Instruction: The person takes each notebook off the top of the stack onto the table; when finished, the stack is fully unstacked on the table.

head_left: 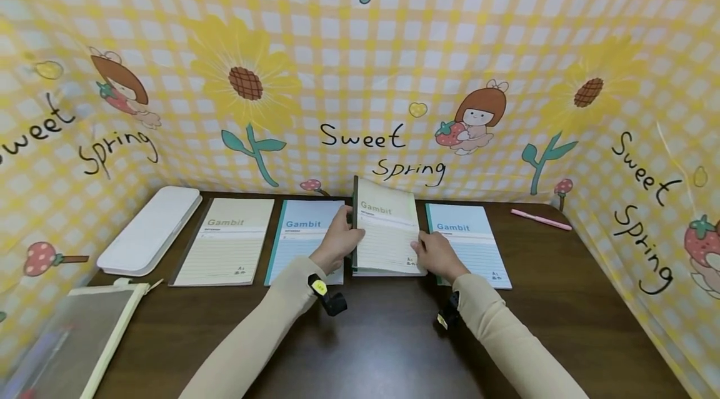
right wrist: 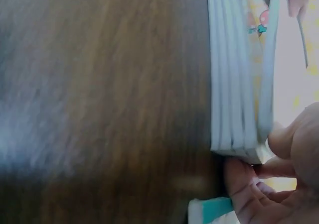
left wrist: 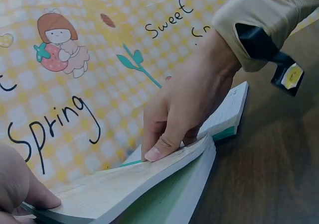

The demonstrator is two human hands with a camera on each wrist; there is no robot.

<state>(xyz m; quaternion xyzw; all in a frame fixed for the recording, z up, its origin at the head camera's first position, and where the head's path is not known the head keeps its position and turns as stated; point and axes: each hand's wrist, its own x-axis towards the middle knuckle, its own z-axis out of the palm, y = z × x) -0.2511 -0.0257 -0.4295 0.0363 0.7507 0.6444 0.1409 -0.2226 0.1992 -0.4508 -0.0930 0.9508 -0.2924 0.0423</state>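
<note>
A cream Gambit notebook (head_left: 388, 249) with a dark spine is lifted at its left side off a stack of notebooks (right wrist: 229, 84) at the middle of the table. My left hand (head_left: 339, 241) grips its spine edge, thumb on the cover. On the opposite edge, my right hand (head_left: 441, 255) pinches the notebook near its lower right corner, with fingers beside the stack's corner in the right wrist view. A blue notebook (head_left: 292, 258) lies left of the stack, partly behind my left hand. Another blue notebook (head_left: 469, 249) lies to the right, partly under my right hand.
Farther left lies another cream notebook (head_left: 225, 249), next to a white case (head_left: 152, 230). A zipped mesh pouch (head_left: 90, 330) sits at the front left. Toward the back right is a pink pen (head_left: 541, 219). A yellow checked cloth (head_left: 360, 74) walls the table on three sides.
</note>
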